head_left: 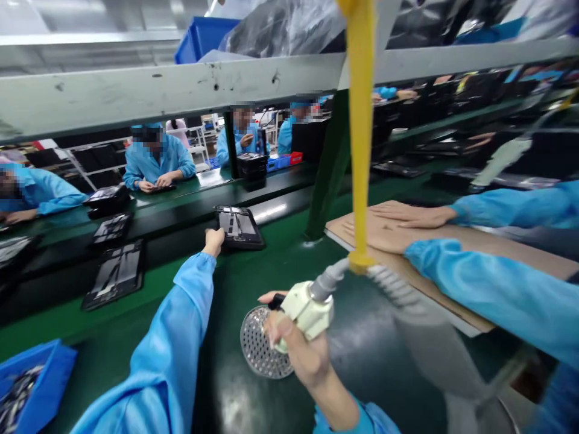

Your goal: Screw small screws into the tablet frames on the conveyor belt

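My left hand [214, 242] is closed on the near left edge of a tablet [239, 228]. The tablet has its inner parts exposed and sits at the edge of the green bench. My right hand [301, 346] is wrapped round a pale electric screwdriver [310, 308] with a grey coiled cable [393, 289]; a yellow strap [360, 150] hangs down to that cable. Partly behind my right fingers lies a round metal dish full of small holes [260, 346]. The screwdriver's tip is hidden from view.
More opened tablets [115, 274] lie along the line at left. A blue bin [40, 380] of small parts stands front left. At right, a co-worker's hands [407, 216] rest on a brown board [506, 253]. A pale beam [172, 87] crosses above. Several workers sit opposite.
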`<state>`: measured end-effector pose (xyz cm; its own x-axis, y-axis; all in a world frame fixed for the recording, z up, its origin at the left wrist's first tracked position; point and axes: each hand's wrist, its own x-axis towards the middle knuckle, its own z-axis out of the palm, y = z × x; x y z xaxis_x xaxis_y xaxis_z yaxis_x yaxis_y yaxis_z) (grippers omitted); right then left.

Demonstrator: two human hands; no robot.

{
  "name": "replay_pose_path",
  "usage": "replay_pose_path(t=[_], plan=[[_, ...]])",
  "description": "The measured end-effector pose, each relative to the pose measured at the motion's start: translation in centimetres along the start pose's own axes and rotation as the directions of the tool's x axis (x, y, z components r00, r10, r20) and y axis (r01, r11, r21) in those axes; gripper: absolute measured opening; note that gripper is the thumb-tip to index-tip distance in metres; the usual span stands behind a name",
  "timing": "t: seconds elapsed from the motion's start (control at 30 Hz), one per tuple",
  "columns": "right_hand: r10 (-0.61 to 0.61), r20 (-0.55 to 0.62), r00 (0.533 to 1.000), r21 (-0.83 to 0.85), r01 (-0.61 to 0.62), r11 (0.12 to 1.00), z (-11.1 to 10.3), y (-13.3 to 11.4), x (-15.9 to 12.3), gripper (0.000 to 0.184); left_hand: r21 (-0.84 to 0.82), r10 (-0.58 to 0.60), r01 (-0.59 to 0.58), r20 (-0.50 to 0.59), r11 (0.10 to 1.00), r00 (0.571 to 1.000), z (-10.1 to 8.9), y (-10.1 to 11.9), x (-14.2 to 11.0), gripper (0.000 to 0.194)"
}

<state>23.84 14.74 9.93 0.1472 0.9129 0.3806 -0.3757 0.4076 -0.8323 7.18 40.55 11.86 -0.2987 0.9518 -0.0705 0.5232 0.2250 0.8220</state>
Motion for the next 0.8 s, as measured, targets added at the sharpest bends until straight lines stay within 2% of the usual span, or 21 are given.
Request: replay_pose_path(t=[0.07, 0.13, 0.2, 0.27, 0.37, 0.47, 0.57, 0.67, 0.73, 0.8], plan=[[0.039, -0.004, 0.999, 0.028, -0.039, 0.999, -0.2, -0.5, 0.2, 0.044, -0.034, -0.046, 0.046, -0.016, 0.998, 0.999, -3.6, -2.5, -2.2, 0.044], [0.046, 0.031, 0.998, 0.031, -0.047, 0.998, -0.4, -1.0, 0.2, 0.044, -0.079, -0.087, 0.086, -0.012, 0.993, 0.996, -7.6, -5.7, -5.7, 0.050], [0.015, 0.034, 0.999, 0.032, -0.016, 0.999, -0.3, -1.4, 0.3, 0.044, -0.127, -0.115, 0.115, 0.002, 0.985, 0.993, -11.4, -9.3, -10.4, 0.058], [0.003, 0.026, 1.000, 0.023, -0.003, 1.000, 0.1, -2.0, 0.3, 0.046, -0.165, -0.104, 0.108, 0.036, 0.980, 0.994, -14.3, -12.7, -15.9, 0.063], [0.050, 0.056, 0.997, 0.004, -0.050, 0.999, 1.8, -3.2, 0.0, 0.047, -0.128, -0.019, 0.036, 0.129, 0.991, 0.991, -16.5, -16.3, -24.2, 0.077], [0.123, 0.141, 0.982, 0.019, -0.127, 0.992, 4.3, -4.3, -1.6, 0.046, 0.054, -0.006, -0.008, 0.262, 0.999, 0.965, -17.0, -17.7, -29.9, 0.089], [0.214, 0.252, 0.944, 0.004, -0.222, 0.975, 6.6, -4.8, -4.3, 0.047, 0.224, -0.049, -0.033, 0.351, 0.974, 0.935, -17.5, -18.0, -32.0, 0.091], [0.269, 0.321, 0.908, -0.070, -0.260, 0.963, 8.2, -4.8, -6.7, 0.050, 0.324, -0.010, -0.100, 0.322, 0.941, 0.947, -19.5, -17.9, -31.7, 0.072], [0.293, 0.345, 0.891, -0.111, -0.272, 0.956, 9.0, -4.7, -7.7, 0.051, 0.394, 0.070, -0.132, 0.168, 0.910, 0.983, -22.2, -17.9, -30.8, 0.054], [0.311, 0.357, 0.881, -0.129, -0.284, 0.950, 9.6, -4.6, -8.3, 0.050, 0.500, 0.150, -0.086, -0.089, 0.862, 0.985, -25.5, -18.1, -29.7, 0.055]])
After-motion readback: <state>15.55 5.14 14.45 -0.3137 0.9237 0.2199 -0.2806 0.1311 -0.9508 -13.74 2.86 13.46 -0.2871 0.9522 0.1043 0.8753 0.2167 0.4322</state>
